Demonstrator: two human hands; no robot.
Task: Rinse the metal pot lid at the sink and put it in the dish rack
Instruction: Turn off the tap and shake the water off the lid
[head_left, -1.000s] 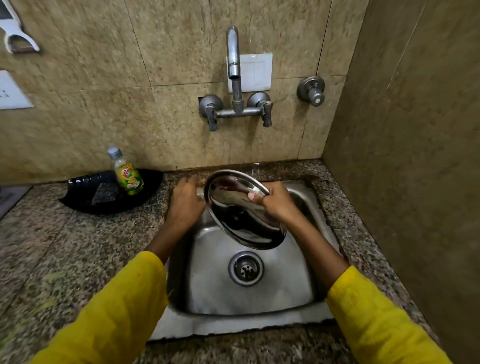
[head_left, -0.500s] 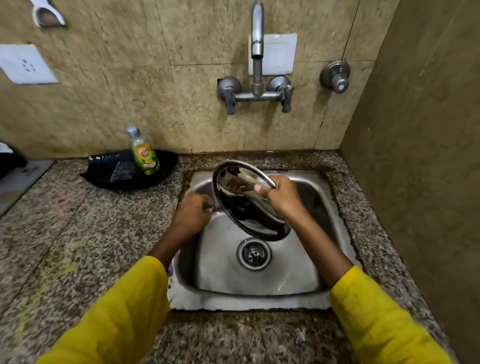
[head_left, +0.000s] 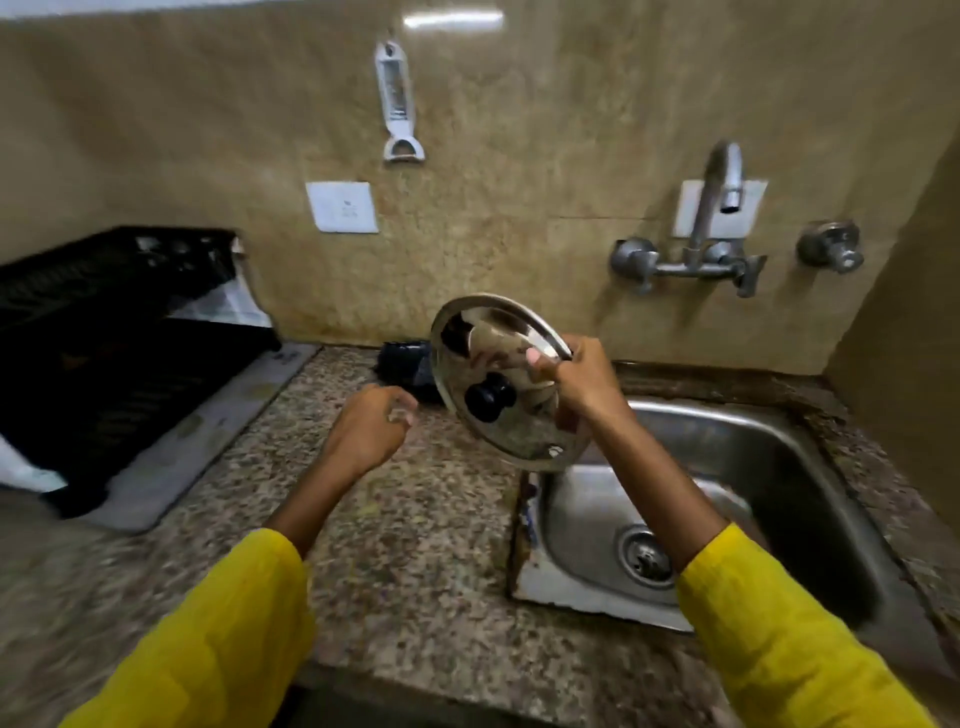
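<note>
My right hand (head_left: 582, 382) grips the rim of the round metal pot lid (head_left: 498, 374), holding it nearly upright in the air above the sink's left edge. The lid's black knob (head_left: 487, 398) faces me. My left hand (head_left: 370, 428) hovers over the granite counter, left of the lid, fingers loosely curled with nothing in them. The steel sink (head_left: 727, 499) lies at the right, with the tap (head_left: 719, 208) on the wall above it; no water runs. The black dish rack (head_left: 104, 332) stands on the counter at the far left.
A black tray (head_left: 402, 366) sits against the wall behind the lid. A grey mat (head_left: 197, 441) lies under the rack. A white switch plate (head_left: 343, 207) and a hanging peeler (head_left: 397, 104) are on the wall. A side wall closes in the right.
The view has swung left, bringing the dish rack into sight. My right hand lifted the lid out of the sink and leftward. My left hand left the sink and now hangs over the counter.
</note>
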